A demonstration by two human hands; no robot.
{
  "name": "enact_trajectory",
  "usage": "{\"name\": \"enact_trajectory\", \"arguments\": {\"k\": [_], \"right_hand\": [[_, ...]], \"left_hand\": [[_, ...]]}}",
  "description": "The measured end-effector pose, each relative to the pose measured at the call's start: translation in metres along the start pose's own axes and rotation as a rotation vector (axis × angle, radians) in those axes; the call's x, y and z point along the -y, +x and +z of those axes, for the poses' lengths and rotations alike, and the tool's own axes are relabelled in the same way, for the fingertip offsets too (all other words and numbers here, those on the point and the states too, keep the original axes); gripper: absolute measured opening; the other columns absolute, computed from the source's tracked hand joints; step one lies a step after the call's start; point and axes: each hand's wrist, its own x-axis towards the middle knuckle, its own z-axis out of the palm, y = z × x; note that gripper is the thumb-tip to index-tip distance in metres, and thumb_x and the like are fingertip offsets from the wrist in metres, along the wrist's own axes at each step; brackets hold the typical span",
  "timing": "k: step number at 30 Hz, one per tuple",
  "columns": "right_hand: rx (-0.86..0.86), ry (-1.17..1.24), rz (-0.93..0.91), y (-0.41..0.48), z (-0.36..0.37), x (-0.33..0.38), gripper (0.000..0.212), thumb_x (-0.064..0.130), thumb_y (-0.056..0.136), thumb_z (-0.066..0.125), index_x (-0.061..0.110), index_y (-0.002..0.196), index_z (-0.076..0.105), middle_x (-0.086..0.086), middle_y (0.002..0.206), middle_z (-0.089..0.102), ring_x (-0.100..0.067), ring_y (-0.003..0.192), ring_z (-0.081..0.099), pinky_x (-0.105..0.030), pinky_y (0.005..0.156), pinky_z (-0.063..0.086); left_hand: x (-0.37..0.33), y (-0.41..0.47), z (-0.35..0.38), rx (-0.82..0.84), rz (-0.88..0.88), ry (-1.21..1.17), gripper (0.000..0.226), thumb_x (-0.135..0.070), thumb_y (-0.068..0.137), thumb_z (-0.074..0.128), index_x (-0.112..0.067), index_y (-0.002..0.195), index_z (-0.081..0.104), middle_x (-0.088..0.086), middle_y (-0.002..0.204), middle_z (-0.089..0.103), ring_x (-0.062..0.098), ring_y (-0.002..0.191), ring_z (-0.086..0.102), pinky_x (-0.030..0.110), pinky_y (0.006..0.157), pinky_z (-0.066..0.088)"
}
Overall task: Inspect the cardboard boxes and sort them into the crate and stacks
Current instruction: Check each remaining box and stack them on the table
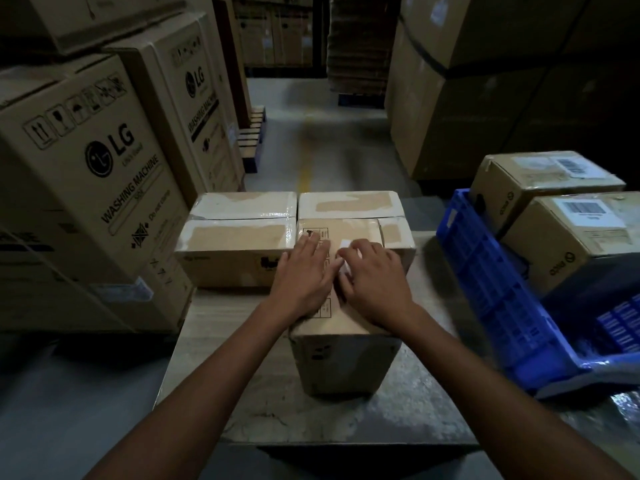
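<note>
A brown cardboard box (346, 362) stands on the grey table (408, 420) right in front of me. Both hands rest on its top. My left hand (304, 275) lies flat, fingers spread over printed handling marks. My right hand (372, 278) sits beside it with fingers bent over a small white label, holding nothing that I can see. Behind this box are two taped boxes, one at the left (235, 244) and one at the back right (349, 204). A blue plastic crate (498, 292) stands tilted at the right with two labelled boxes, a far one (540, 181) and a near one (575, 237).
Tall washing-machine cartons (93, 174) are stacked close on the left of the table. More large cartons (485, 109) rise on the right. A concrete aisle with a yellow line (304, 168) runs away ahead. The table's front edge is near my elbows.
</note>
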Motion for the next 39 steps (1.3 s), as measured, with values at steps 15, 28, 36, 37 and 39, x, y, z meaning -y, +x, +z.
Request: {"name": "enact_trajectory", "arguments": {"k": [15,28,36,37,39], "right_hand": [[0.049,1.38,0.679,-0.047,0.011,-0.027,0.053,0.061,0.099,0.045,0.029,0.14,0.054,0.001,0.131,0.066,-0.022,0.117,0.065,-0.053,0.104,0.05],[-0.294,1.505,0.937,-0.119,0.027,-0.038,0.08,0.083,0.072,0.059,0.007,0.092,0.075,-0.021,0.103,0.075,-0.043,0.103,0.069,-0.057,0.095,0.054],[-0.015,1.16,1.032,-0.156,0.077,-0.039,0.058,0.052,0.105,0.042,0.012,0.079,0.075,-0.003,0.078,0.077,-0.028,0.084,0.072,-0.053,0.092,0.054],[-0.009,1.157,1.035,-0.158,0.079,-0.037,0.056,0.052,0.104,0.043,0.014,0.079,0.076,-0.002,0.079,0.077,-0.027,0.085,0.072,-0.053,0.092,0.054],[0.023,1.172,1.037,-0.155,0.08,-0.038,0.053,0.052,0.104,0.044,0.015,0.085,0.077,-0.004,0.084,0.078,-0.028,0.087,0.073,-0.053,0.092,0.055]], "left_hand": [[-0.015,-0.053,-0.017,0.137,-0.579,-1.474,0.068,-0.06,0.103,0.015,-0.02,0.116,0.069,0.007,0.101,0.077,0.02,0.085,0.075,0.036,0.067,0.057],[-0.008,-0.09,0.033,-0.178,-0.802,-1.634,0.064,-0.065,0.098,0.034,-0.009,0.107,0.064,0.012,0.099,0.068,0.033,0.108,0.06,0.046,0.094,0.047],[-0.003,-0.132,0.091,-0.091,-0.961,-1.548,0.054,-0.057,0.099,0.042,-0.009,0.101,0.065,0.021,0.098,0.07,0.034,0.089,0.065,0.047,0.086,0.051],[-0.001,-0.133,0.091,-0.088,-0.962,-1.539,0.054,-0.056,0.1,0.042,-0.008,0.102,0.065,0.02,0.096,0.07,0.033,0.087,0.065,0.046,0.084,0.051],[0.002,-0.132,0.089,-0.072,-0.965,-1.517,0.054,-0.055,0.101,0.039,-0.007,0.107,0.065,0.019,0.099,0.07,0.032,0.088,0.065,0.043,0.081,0.051]]}}
